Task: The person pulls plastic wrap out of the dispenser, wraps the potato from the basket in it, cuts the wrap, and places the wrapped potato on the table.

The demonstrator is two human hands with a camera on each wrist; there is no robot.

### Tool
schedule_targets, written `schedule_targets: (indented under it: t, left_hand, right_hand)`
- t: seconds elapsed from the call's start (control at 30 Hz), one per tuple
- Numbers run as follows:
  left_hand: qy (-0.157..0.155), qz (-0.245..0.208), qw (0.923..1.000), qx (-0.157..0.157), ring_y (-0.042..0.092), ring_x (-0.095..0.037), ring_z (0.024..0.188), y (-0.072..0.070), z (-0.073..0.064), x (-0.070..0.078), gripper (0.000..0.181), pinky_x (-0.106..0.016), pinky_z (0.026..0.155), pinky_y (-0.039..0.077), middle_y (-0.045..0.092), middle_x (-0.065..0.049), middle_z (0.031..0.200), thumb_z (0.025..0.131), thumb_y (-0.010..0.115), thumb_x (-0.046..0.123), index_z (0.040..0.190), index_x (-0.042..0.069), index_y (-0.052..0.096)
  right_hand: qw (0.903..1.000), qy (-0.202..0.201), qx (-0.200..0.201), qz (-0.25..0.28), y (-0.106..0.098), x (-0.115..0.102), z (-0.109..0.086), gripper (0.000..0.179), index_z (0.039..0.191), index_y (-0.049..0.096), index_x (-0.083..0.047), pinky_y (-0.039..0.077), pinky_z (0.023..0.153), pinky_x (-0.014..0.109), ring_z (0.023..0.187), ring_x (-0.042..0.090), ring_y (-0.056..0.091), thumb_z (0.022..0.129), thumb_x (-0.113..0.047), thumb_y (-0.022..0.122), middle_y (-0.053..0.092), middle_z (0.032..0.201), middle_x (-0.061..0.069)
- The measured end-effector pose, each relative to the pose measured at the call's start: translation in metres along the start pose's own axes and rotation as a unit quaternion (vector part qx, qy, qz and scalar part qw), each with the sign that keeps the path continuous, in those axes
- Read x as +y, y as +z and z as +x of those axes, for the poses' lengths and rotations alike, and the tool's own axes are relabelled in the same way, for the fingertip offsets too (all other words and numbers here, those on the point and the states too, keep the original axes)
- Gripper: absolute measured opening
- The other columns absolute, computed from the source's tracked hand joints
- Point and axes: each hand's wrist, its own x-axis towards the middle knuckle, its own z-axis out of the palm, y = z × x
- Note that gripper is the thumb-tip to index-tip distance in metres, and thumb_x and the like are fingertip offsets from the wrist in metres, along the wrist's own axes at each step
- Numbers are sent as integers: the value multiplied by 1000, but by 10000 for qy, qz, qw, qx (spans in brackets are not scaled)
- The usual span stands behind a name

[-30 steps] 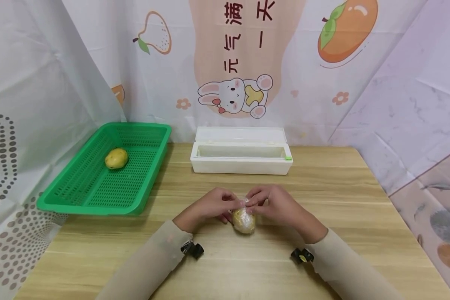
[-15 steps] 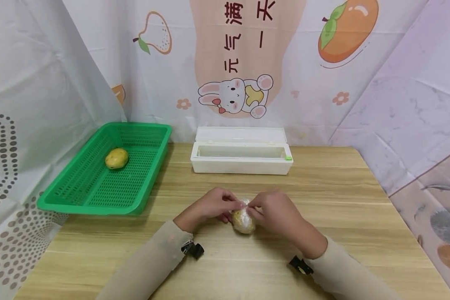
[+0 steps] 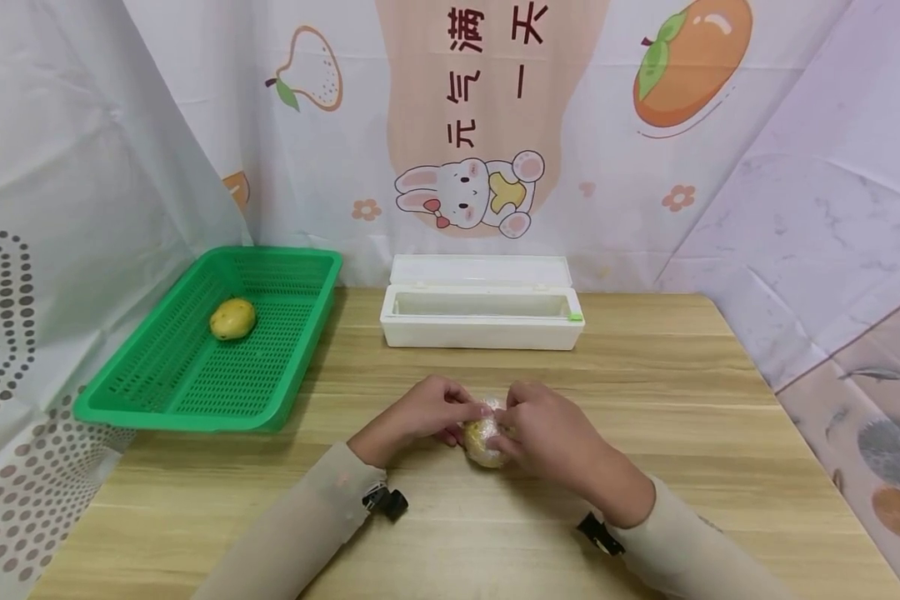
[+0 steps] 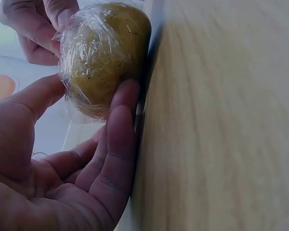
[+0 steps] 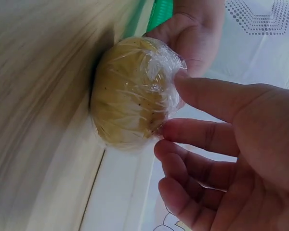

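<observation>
A yellow potato (image 3: 482,448) wrapped in clear plastic wrap (image 5: 156,72) lies on the wooden table between the hands. My left hand (image 3: 422,417) holds it from the left; in the left wrist view its thumb is on the film and its fingertips (image 4: 127,94) are against the potato's underside near the tabletop. With thumb and index finger, my right hand (image 3: 558,437) pinches the film at the potato's upper right side. Its other fingers are loosely curled beside the potato in the right wrist view. The wrap looks crinkled and bunched on top.
A green plastic basket (image 3: 300,367) stands at the left with an unwrapped potato (image 3: 232,319) inside. At the back middle is a long white box (image 3: 483,335), its lid raised and a green slider at its right end. A printed curtain hangs behind the table.
My right hand has turned, its knuckles now higher and its thumb lower along the potato's right side. The left hand and the potato have stayed almost in place.
</observation>
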Motion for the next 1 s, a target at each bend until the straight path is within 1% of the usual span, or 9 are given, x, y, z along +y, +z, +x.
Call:
schedule_targets:
  t: [0.13, 0.27, 0.37, 0.5, 0.6, 0.7, 0.77, 0.87, 1.0]
  left_hand:
    - [32, -13, 10000, -49, 69, -25, 65, 1, 0, 1, 44, -38, 55, 56, 70, -8, 87, 77, 74, 53, 94, 13, 71]
    - [57, 51, 10000, 21, 69, -25, 64, 2, 0, 3, 44, -37, 55, 56, 70, -8, 86, 76, 73, 54, 92, 13, 70]
    - [38, 148, 9998, 99, 69, -25, 64, 2, 0, 5, 43, -37, 55, 56, 70, -7, 85, 77, 73, 54, 91, 14, 70]
    - [11, 490, 9986, 222, 69, -21, 68, 1, -2, 6, 40, -36, 57, 56, 71, -3, 84, 77, 72, 55, 88, 17, 72]
    - [-2, 753, 9967, 299, 68, -17, 70, 1, -3, 7, 40, -36, 58, 56, 71, 0, 83, 76, 71, 58, 85, 20, 73]
    - [1, 791, 9965, 251, 69, -17, 71, 0, -3, 6, 41, -35, 58, 55, 71, 2, 83, 77, 69, 60, 85, 21, 73]
    - [-33, 622, 9979, 153, 69, -18, 71, -1, -3, 6, 44, -35, 58, 56, 71, 0, 83, 78, 67, 61, 87, 19, 73]
    - [-122, 83, 9999, -2, 70, -22, 72, -3, -2, 5, 54, -37, 58, 57, 71, -7, 85, 84, 59, 62, 91, 10, 71]
    - [-255, -489, 9984, -106, 70, -26, 70, -5, -2, 6, 59, -39, 57, 57, 69, -15, 84, 92, 50, 57, 97, 0, 66]
  right_hand:
    - [9969, 331, -233, 673, -2, 6, 2, 27, 88, 76, -21, 43, 58, 20, 67, 3, 47, 80, -47, 72, 56, 83, -11]
    - [9813, 893, -312, 1679, -8, 14, 6, 16, 88, 74, -26, 46, 56, 21, 64, 1, 52, 80, -40, 74, 60, 77, -16]
    - [9701, 1096, -348, 2137, -11, 16, 8, 15, 88, 72, -25, 48, 56, 22, 63, 2, 55, 80, -38, 75, 60, 73, -17]
    - [9677, 1158, -435, 2199, -6, 15, 8, 21, 84, 70, -24, 48, 55, 21, 62, 2, 55, 75, -41, 79, 60, 70, -17]
    - [9689, 1239, -400, 2106, -1, 14, 9, 23, 80, 68, -26, 47, 55, 21, 60, 1, 54, 71, -42, 82, 59, 68, -17]
    - [9689, 1293, -329, 2086, 1, 13, 10, 24, 79, 68, -25, 47, 54, 22, 60, 2, 53, 69, -41, 83, 58, 66, -16]
    - [9683, 1328, -326, 2089, 2, 13, 10, 24, 78, 68, -25, 47, 54, 22, 60, 2, 53, 69, -40, 84, 58, 67, -16]
    - [9674, 1380, -323, 2097, 3, 12, 10, 25, 79, 67, -24, 47, 55, 21, 61, 2, 54, 68, -39, 84, 58, 68, -16]
    - [9668, 1436, -305, 2092, 4, 11, 10, 26, 79, 67, -25, 47, 55, 22, 62, 2, 54, 68, -39, 85, 58, 69, -15]
